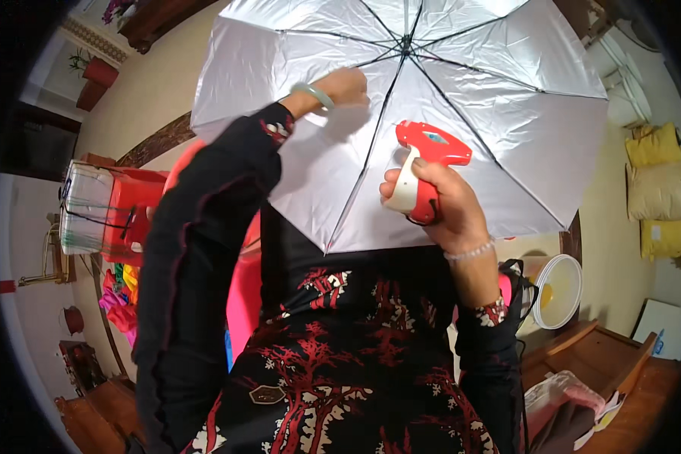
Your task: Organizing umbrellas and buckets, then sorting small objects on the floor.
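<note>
An opened umbrella [499, 140] with a silvery lining and dark ribs spreads in front of my body, its hub [406, 45] at the far side. My right hand [450, 200] is wrapped round the grip of a red and white tagging gun [431, 144], whose nose points left over the lining. My left hand [345, 88], below a pale green bangle [312, 94], is closed against the lining beside a rib. Its fingertips are hidden, so what they pinch does not show.
On the left stand a red and clear container [113, 208] and bright coloured cloth [121, 303]. To the right are a white bucket [560, 291], yellow and beige packages [658, 181], and a wooden furniture piece [582, 356] with cloth on it.
</note>
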### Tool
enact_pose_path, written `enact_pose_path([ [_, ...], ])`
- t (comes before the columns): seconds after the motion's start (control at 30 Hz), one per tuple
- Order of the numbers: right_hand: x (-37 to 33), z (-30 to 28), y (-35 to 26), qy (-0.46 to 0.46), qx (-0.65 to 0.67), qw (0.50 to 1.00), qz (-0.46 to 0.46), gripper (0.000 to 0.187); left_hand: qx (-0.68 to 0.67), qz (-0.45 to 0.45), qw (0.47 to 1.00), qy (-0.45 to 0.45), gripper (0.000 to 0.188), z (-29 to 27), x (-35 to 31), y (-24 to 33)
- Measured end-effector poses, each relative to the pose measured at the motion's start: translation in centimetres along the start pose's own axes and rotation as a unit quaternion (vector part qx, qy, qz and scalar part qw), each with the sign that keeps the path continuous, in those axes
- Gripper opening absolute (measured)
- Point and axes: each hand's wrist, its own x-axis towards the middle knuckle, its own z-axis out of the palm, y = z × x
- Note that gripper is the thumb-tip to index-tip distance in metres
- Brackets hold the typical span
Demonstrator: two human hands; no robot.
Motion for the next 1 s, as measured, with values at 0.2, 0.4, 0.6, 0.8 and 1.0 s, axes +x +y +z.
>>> enact_pose_path([
  [0.2,4.8,5.7,-8.1,0.061,-0.181,0.974,-0.123,0.026,-0.1,-0.129,0.983,0.084,0.031,9.6,3.1,-2.0],
  [0.4,18.6,-4.5,-8.5,0.087,-0.226,0.968,-0.06,0.019,-0.123,-0.203,0.964,0.116,0.03,8.0,6.7,-1.1],
  [0.6,20.5,-7.2,-2.6,0.094,-0.059,0.994,-0.023,0.024,-0.495,-0.269,0.808,0.175,0.021,8.5,4.5,-2.0],
  [0.8,19.5,-6.9,-1.9,0.115,-0.008,0.992,-0.042,0.025,-0.56,-0.26,0.76,0.204,0.021,8.0,4.8,-1.1],
  [1.0,19.8,-6.4,-1.7,0.124,0.013,0.992,0.003,0.025,-0.566,-0.247,0.752,0.231,0.024,8.9,5.0,-1.7],
])
